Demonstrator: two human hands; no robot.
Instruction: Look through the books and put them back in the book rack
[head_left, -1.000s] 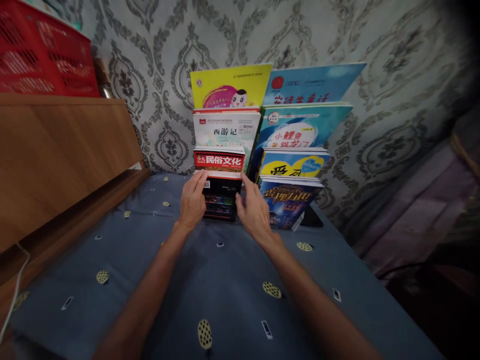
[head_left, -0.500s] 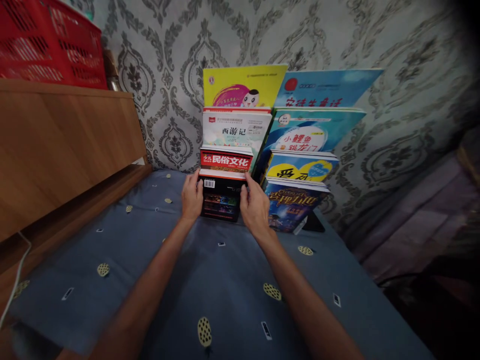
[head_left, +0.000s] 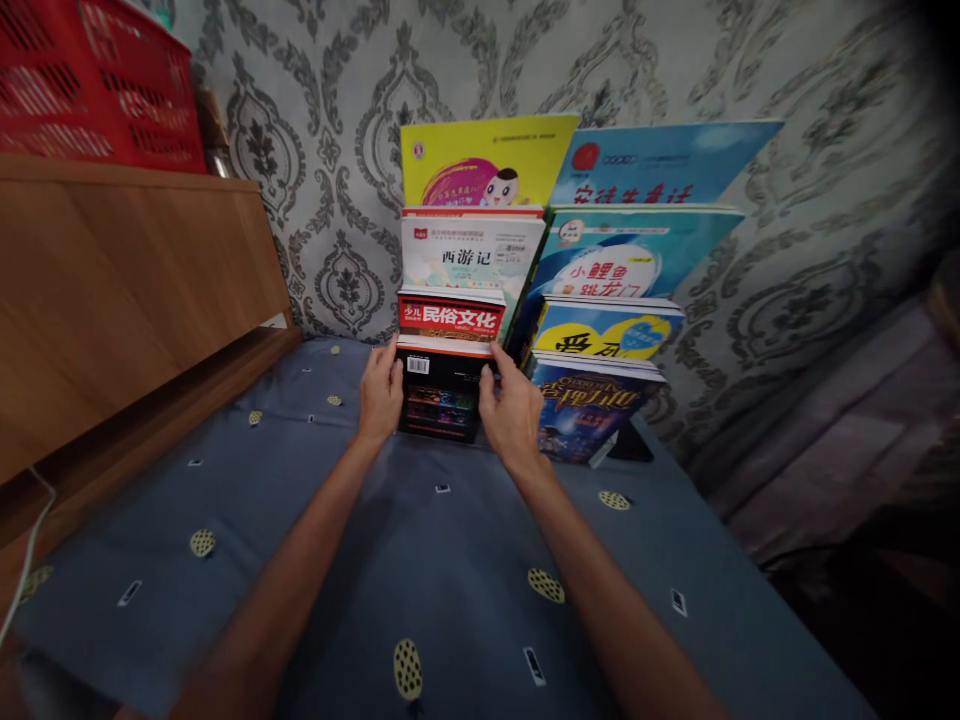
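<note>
A black book with a barcode stands upright at the front of the left row of books. My left hand grips its left edge, and my right hand grips its right edge. Directly behind it stands a red book, then a white book and a taller yellow book. Just right of my right hand begins a second row, with a dark blue book in front. Behind that one are a yellow-and-blue book, a teal book and a tall blue book.
Blue bedding with a pineapple print lies under the books. Patterned wallpaper rises behind them. On the left, a red basket sits on a wooden cabinet. A dark flat object lies behind the right row's front book.
Both hands keep their hold on the black book's sides, and the books stay in their rows. The view has shifted slightly.
</note>
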